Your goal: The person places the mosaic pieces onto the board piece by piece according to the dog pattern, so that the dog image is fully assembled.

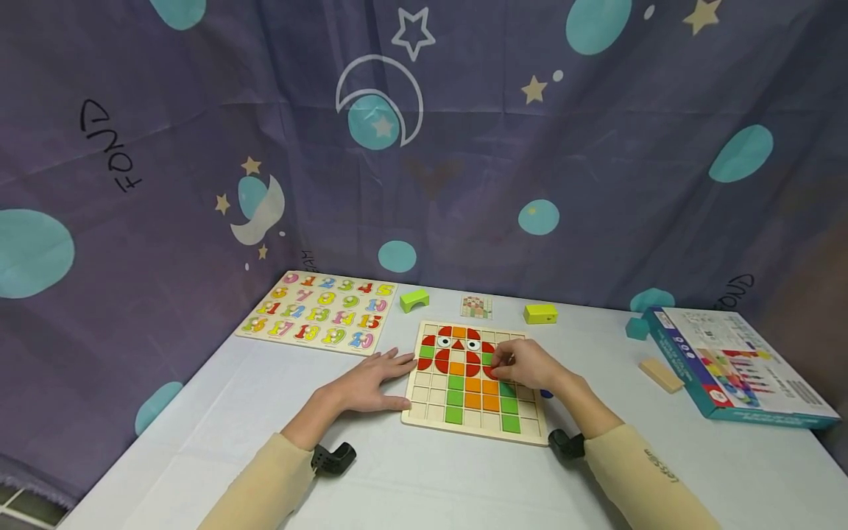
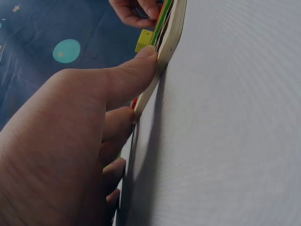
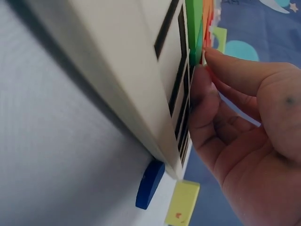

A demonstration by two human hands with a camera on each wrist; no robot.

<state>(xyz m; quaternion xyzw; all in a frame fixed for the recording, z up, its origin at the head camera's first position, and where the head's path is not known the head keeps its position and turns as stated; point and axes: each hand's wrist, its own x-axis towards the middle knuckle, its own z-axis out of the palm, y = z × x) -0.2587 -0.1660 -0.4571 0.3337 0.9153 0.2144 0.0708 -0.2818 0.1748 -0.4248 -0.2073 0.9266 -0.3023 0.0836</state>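
So there's a wooden grid board (image 1: 474,383) lying flat on the desk (image 1: 411,478), about in the middle and close to the person, partly filled with red, orange and green tiles that make some kind of owl-looking face. The left hand (image 1: 371,383) is laid flat on the desk right at the board's left edge, fingers (image 2: 123,77) straight and relaxed, with the thumb tip pressed against the board's rim in the left wrist view, so it's bracing the board rather than gripping anything. The right hand (image 1: 526,364) sits over the right-middle part of the board with its fingers (image 3: 202,101) curled together, pinching at a red tile (image 1: 492,359) right by the green ones; from the right wrist view the fingertips are touching the tile edges on the board face, but I honestly can't tell if the piece is lifted or seated. A blue piece (image 3: 149,184) lies on the desk just beside the board's right edge. Further back there's a number puzzle board (image 1: 324,311) on the left, a green arch block (image 1: 414,299), a small pattern card (image 1: 476,306), a yellow block (image 1: 540,314), and off to the right a teal cube (image 1: 637,328), a plain wooden block (image 1: 661,375) and a toy box (image 1: 735,366).
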